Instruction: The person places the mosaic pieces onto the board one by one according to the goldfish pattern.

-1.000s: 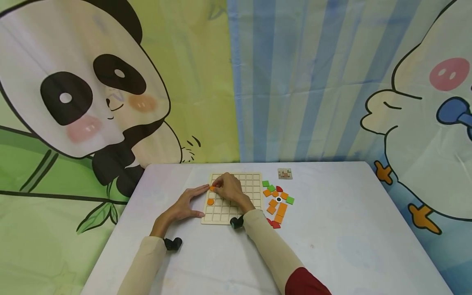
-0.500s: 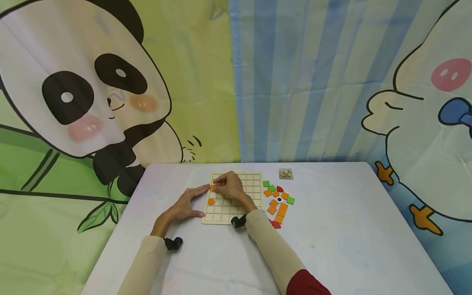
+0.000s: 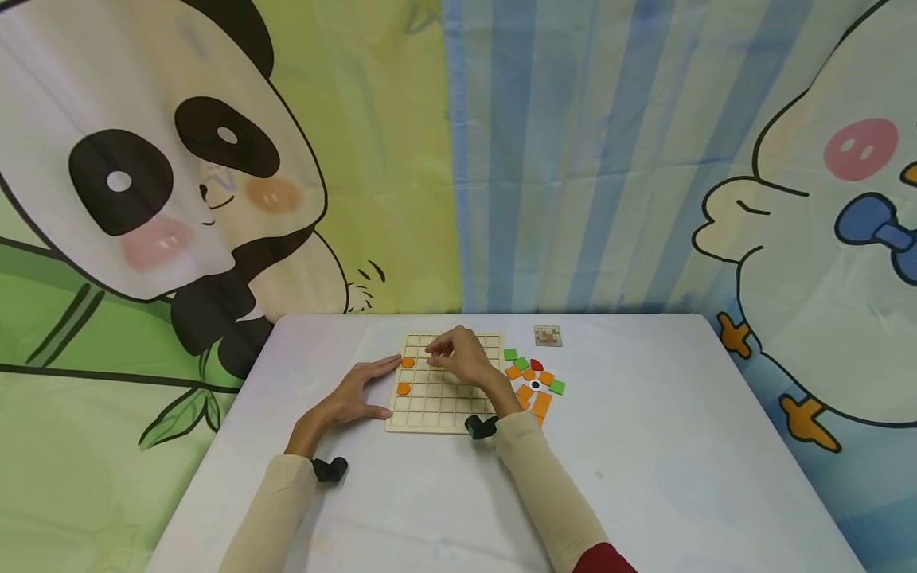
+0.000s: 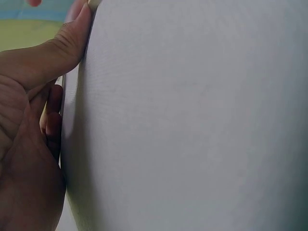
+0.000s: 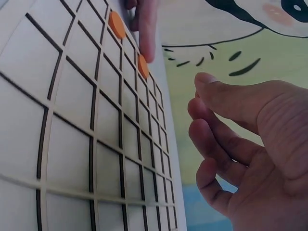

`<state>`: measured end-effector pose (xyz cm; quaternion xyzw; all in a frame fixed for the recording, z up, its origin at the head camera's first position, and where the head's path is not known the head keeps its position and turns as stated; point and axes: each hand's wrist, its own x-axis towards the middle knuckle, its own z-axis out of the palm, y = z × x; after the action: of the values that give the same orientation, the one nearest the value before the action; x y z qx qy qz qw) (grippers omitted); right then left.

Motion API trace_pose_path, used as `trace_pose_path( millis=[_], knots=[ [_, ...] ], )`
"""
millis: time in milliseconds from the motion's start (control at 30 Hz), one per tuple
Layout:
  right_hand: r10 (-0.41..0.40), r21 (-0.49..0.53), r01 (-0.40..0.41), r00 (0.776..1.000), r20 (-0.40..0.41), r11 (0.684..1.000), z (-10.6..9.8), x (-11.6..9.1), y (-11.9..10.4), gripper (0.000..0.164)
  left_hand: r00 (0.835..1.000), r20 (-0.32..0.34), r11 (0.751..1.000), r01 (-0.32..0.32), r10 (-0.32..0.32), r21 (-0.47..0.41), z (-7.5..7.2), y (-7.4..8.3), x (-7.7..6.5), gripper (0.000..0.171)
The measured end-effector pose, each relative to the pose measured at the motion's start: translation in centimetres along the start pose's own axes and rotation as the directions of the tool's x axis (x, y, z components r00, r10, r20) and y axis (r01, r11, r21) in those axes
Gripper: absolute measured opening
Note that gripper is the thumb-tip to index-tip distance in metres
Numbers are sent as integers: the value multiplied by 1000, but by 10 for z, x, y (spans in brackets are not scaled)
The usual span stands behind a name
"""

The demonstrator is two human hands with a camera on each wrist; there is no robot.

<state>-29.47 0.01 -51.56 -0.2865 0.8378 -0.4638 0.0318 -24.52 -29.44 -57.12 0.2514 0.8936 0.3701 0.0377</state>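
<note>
A pale wooden grid board (image 3: 423,409) lies on the white table. Two round orange tiles sit in its left column, an upper tile (image 3: 407,362) and a lower tile (image 3: 404,388). At the board's left edge, my left hand (image 3: 354,395) rests with index finger and thumb spread along the side, the fingertip right beside the upper tile. My right hand (image 3: 462,356) hovers above the upper middle of the grid. In the right wrist view its fingers (image 5: 208,139) are loosely bent, with nothing between them and the thumb.
Right of the board lies a loose group of tiles: green squares (image 3: 556,387), orange pieces (image 3: 542,404), a red piece (image 3: 536,365) and a white one with a black dot (image 3: 536,385). A small patterned card (image 3: 548,336) lies farther back. A printed curtain (image 3: 573,159) hangs behind the table (image 3: 645,446).
My right hand has let go of the upper orange round tile, lifted and moved right. That tile now shows fully in the grid. My left hand stays at the board's edge.
</note>
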Motion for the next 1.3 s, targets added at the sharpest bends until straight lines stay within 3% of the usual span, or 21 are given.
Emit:
trace_pose_path(
  millis=[167, 433, 600, 967, 1300],
  knots=[
    [-2, -17, 2, 1000, -28, 1000, -13, -11, 2, 20, 999, 17, 999, 38, -37, -12, -2, 0, 0, 111],
    [1, -50, -5, 997, -73, 999, -38, -28, 14, 20, 1000, 7, 1000, 20, -19, -19, 0, 0, 1, 111],
    [73, -63, -80, 992, -103, 995, -54, -41, 21, 23, 1000, 8, 1000, 9, -9, -21, 0, 0, 1, 111],
    [170, -81, -185, 971, -169, 979, -80, -68, 41, 22, 998, 20, 998, 62, -62, -28, 1, 3, 1, 112],
    [262, -179, -303, 940, -218, 936, -97, -85, 56, 25, 997, 11, 997, 73, -73, -27, 2, 1, 0, 112]
  ],
)
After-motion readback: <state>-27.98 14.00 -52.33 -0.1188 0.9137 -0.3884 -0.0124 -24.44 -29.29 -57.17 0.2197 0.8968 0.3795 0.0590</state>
